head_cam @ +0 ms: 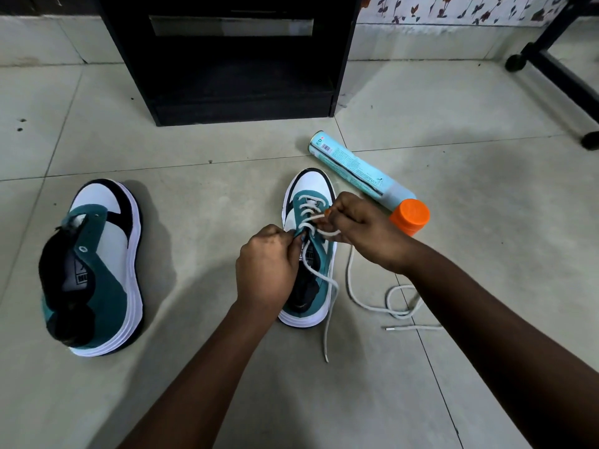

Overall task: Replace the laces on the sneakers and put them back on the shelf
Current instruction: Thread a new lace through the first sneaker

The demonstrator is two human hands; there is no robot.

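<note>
Both hands work over the right sneaker point(311, 254), which stands on the tiled floor point(453, 140) with its toe toward the black shelf point(227, 59) — the left hand point(267, 264) pinches the teal eyelet flap, and the right hand point(356, 228) is curled round the white lace point(351, 286) just above the upper eyelets. The lace crosses the lower eyelets, and its two loose ends trail over the floor beside the shoe. The other sneaker point(97, 270) lies unlaced, well apart to the left, and a spray can point(356, 170) with an orange cap lies just beside the laced shoe's toe.
</note>
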